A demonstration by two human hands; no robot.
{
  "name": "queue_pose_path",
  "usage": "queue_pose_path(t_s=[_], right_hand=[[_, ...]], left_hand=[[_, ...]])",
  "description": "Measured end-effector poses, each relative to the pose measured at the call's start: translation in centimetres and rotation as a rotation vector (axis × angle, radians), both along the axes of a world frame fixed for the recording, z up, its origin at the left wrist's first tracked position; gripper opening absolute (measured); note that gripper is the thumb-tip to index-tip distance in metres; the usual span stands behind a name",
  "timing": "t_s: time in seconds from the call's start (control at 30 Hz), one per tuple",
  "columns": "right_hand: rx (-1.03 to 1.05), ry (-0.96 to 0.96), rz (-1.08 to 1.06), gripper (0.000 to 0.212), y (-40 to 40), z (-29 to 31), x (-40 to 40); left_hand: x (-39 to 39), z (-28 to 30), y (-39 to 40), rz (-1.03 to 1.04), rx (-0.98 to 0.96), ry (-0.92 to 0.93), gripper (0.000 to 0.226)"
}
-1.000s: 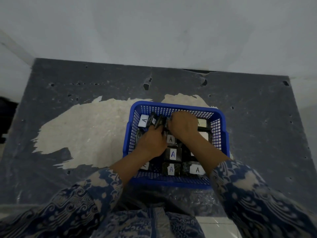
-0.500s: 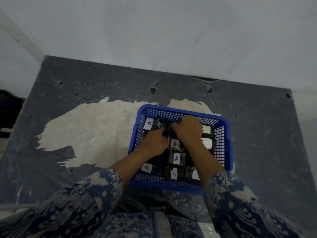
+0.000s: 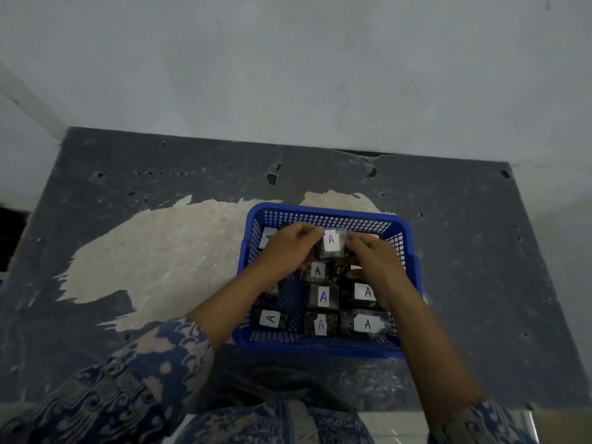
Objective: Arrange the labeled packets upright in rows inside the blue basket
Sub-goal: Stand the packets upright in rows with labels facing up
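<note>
A: What is sitting nearest in the blue perforated plastic basket (image 3: 323, 347)?

B: Dark film packets with white "A" labels (image 3: 321, 324) are standing in rows.

A: And the hands?

B: The left hand (image 3: 288, 248) and right hand (image 3: 373, 256) are pinching one raised dark labelled packet (image 3: 331, 244) by its side edges; it is probably light, soft and crinkly.

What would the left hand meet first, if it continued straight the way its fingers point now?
The packet labelled A, which the left hand already pinches together with the right hand. Beyond it, probably the right hand's fingers; depth is unclear.
</note>
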State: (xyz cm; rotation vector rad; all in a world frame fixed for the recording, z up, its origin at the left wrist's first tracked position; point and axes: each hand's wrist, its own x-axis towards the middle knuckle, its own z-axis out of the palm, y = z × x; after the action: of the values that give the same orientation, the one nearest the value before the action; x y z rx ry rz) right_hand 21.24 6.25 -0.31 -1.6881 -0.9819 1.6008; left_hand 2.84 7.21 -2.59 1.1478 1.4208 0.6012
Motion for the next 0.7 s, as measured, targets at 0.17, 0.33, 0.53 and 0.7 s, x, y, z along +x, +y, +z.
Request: queue_pose_path(t_s=[0.17, 0.33, 0.53, 0.7], right_hand=[[0.334, -0.305, 0.180, 0.029, -0.4, 0.0, 0.3], [0.611, -0.697, 0.581, 0.041, 1.4, 0.3, 0.1], [0.567, -0.863, 0.726, 0.040, 4.1, -1.1, 0.4], [0.526, -1.040, 0.855, 0.034, 5.0, -3.5, -0.4]], left_hand=[[-0.2, 0.5, 0.6, 0.041, 0.031, 0.011, 0.013], [-0.2, 1.2, 1.5, -0.019, 0.053, 0.080, 0.027], [0.0, 0.2, 0.9, 0.203, -0.106, 0.008, 0.033], [-0.2, -1.1, -0.6, 0.177, -0.273, 0.036, 0.037]])
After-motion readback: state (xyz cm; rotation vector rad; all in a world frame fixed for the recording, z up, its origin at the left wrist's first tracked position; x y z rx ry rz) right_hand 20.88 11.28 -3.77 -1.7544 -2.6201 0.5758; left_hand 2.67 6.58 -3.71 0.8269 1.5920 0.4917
